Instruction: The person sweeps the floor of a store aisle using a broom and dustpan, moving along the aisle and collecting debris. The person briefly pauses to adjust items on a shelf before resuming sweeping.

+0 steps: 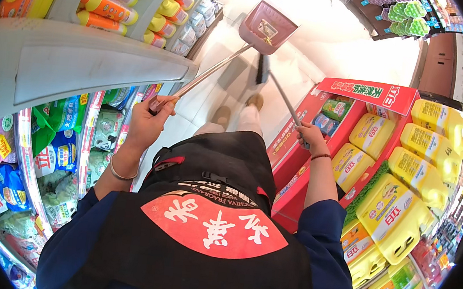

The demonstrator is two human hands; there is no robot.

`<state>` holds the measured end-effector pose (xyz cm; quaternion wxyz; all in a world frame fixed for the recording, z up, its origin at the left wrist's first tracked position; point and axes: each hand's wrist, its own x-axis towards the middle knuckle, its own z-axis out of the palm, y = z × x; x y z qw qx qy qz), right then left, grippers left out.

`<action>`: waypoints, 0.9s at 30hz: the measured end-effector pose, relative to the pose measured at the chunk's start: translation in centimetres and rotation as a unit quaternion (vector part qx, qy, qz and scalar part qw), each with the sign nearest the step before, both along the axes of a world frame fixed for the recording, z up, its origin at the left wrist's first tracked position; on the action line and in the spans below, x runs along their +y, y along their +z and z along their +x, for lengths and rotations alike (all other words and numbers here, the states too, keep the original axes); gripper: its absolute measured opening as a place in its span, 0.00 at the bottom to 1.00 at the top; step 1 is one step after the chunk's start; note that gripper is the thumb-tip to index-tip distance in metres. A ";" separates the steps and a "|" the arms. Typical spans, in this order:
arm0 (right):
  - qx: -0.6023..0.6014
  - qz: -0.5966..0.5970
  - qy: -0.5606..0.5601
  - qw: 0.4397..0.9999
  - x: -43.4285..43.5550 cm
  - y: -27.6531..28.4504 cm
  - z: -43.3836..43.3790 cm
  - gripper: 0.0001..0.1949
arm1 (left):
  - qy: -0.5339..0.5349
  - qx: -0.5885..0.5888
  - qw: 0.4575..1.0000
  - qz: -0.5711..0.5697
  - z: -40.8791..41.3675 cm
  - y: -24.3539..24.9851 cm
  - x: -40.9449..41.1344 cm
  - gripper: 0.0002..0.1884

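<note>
My left hand [149, 121] grips the upper end of a long metal handle that belongs to a pinkish long-handled dustpan [265, 25]. Some litter, including a pale flat piece, lies in the pan, which is out ahead of my feet. In my right hand [312, 135] is the grey handle of a broom [283, 93]. The broom's dark bristles [260, 69] are just below the pan's near edge, close above or on the tiled floor; which of these cannot be told.
Metal shelving [104, 67] with bottles and bagged goods stands close on my left. A red display [368, 91] with large yellow jugs [393, 216] is close on my right. Pale floor tiles [203, 95] run between them. Hanging packets [410, 15] are at the far right.
</note>
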<state>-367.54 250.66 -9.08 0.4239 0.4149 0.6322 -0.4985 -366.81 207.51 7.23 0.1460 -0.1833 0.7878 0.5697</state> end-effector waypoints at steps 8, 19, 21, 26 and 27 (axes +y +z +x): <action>0.055 -0.058 0.008 0.997 -2.7 -1.1 -4.1 0.17 | 0.047 -0.010 0.998 -0.037 -5.3 1.7 4.9 0.08; -0.015 -0.121 0.175 0.977 -3.4 -6.2 -19.4 0.06 | 0.094 0.009 0.992 -0.081 -12.2 2.1 10.4 0.09; -0.069 -0.114 0.108 0.985 0.6 -8.1 -20.9 0.08 | 0.090 0.006 0.993 -0.082 -13.6 2.2 10.8 0.09; -0.037 -0.079 0.006 0.996 8.9 -3.9 -22.0 0.04 | 0.101 0.017 0.993 -0.066 -16.4 2.1 11.2 0.09; -0.030 -0.066 -0.022 0.997 10.5 -3.2 -21.7 0.04 | 0.096 0.029 0.993 -0.065 -17.2 2.1 11.3 0.09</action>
